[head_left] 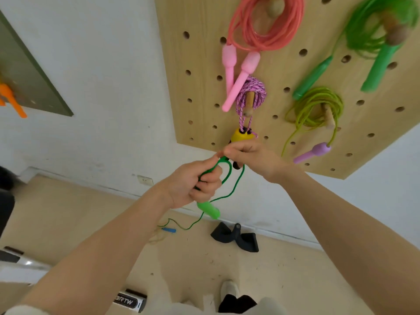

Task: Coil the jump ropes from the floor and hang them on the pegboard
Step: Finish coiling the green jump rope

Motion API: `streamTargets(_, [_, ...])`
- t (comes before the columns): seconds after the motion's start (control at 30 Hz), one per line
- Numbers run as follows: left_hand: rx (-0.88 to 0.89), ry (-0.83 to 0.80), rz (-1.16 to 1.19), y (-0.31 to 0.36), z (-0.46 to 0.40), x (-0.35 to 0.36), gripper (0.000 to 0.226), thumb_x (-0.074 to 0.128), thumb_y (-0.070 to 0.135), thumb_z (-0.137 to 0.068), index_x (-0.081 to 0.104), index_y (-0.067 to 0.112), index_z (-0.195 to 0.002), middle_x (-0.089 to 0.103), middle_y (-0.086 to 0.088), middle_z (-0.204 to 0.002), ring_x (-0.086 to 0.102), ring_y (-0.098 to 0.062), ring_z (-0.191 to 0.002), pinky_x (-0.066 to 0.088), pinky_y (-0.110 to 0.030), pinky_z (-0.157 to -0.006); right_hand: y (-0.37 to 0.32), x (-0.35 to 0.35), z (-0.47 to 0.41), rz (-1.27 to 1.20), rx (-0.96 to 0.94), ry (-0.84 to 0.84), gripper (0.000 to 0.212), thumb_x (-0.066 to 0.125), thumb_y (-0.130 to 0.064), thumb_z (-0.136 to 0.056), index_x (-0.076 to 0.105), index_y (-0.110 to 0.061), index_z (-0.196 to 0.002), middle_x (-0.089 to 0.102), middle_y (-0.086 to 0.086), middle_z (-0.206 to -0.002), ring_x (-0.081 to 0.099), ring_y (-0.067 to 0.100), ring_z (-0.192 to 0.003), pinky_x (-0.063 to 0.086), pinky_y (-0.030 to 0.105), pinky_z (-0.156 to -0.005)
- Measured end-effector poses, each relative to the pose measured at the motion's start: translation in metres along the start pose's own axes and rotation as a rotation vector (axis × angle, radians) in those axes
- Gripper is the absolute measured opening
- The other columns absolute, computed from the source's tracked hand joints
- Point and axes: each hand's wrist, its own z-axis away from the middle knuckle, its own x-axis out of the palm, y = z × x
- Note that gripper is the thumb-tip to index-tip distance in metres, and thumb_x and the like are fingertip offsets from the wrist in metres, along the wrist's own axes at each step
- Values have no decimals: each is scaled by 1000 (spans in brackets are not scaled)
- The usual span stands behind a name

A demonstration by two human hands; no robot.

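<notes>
My left hand (193, 185) grips loops of a dark green jump rope (227, 176), whose light green handle (209, 209) hangs below my fist. My right hand (252, 159) pinches the same rope at the top of the loop, just under the wooden pegboard (204, 53). The loose end of the rope trails down to the floor near a blue handle (169, 230). On the pegboard's pegs hang a coiled pink rope (266, 23), a green rope (372, 35), a purple speckled rope (250, 94) with a yellow handle (241, 134), and a yellow-green rope (316, 108) with a lilac handle (311, 153).
A black folded object (236, 237) lies on the beige floor by the wall. An orange handle (13, 101) hangs on a dark green board (34, 83) at the left. A wall socket (145, 180) sits low on the white wall. My shoe (229, 289) is below.
</notes>
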Motion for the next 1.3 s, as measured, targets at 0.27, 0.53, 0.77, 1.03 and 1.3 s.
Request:
streamTargets(0.27, [357, 206, 247, -13, 14, -10, 41, 36, 40, -88, 46, 20, -53, 30, 9, -49, 27, -5, -40, 28, -16, -44, -1, 30, 1, -215, 112, -111, 38, 35, -25, -101, 44, -14, -66, 49, 2, -65, 30, 12, -53, 21, 21, -48])
streamTargets(0.53, [498, 259, 463, -13, 43, -15, 33, 35, 35, -89, 57, 17, -106, 39, 11, -50, 9, -6, -38, 17, -14, -36, 29, 49, 2, 178, 174, 0, 32, 39, -23, -100, 62, -15, -81, 44, -1, -59, 38, 12, -54, 35, 20, -59])
streamTargets(0.77, [427, 525, 218, -30, 38, -31, 41, 24, 34, -102, 20, 47, -141, 64, 1, -121, 71, -22, -83, 58, -33, -74, 7, 100, 15, 797, 245, -552, 37, 30, -30, -101, 49, -12, -128, 57, 5, -100, 54, 22, -86, 43, 29, -78])
streamTargets(1.03, [164, 526, -323, -57, 56, -49, 47, 31, 31, -102, 19, 40, -146, 62, 2, -124, 65, -18, -70, 56, -34, -74, -34, 68, 3, 613, 24, -285, 13, 64, -23, -85, 66, -14, -76, 58, -5, -65, 56, 6, -58, 43, 17, -58])
streamTargets(1.3, [226, -67, 197, -33, 63, -18, 45, 39, 50, -88, 58, 24, -119, 47, 2, -41, 17, 0, -27, 24, -11, -36, -3, 59, -5, 170, 4, 212, 21, 58, -26, -90, 61, -17, -71, 49, 9, -69, 43, 16, -63, 40, 31, -60])
